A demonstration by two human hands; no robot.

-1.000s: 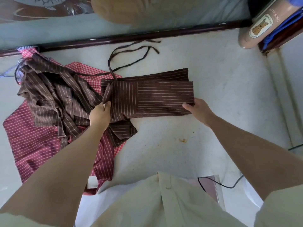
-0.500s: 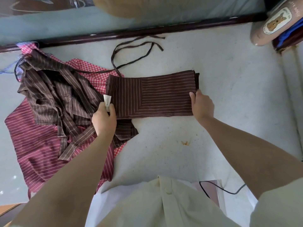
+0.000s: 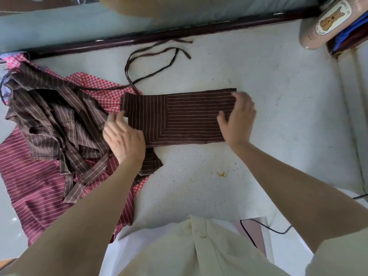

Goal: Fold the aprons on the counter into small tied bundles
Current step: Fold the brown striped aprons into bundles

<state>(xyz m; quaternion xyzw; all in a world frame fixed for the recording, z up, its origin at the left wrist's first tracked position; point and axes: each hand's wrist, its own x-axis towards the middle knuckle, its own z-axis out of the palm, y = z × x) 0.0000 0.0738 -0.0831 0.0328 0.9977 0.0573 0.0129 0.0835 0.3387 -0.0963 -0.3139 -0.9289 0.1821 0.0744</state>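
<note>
- Against the pile (image 3: 49, 126) of aprons, on its right, a folded apron (image 3: 189, 116) is being pressed flat.
- The end nearest the pile is being touched by the left hand (image 3: 124, 138), fingers relaxed.
- The end farthest from the pile is being covered by the right hand (image 3: 237, 118), spread open.

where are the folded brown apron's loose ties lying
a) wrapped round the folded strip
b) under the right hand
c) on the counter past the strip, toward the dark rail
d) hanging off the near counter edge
C: the ties run from the far left corner of the folded brown apron and loop across the counter toward the dark rail.
</note>
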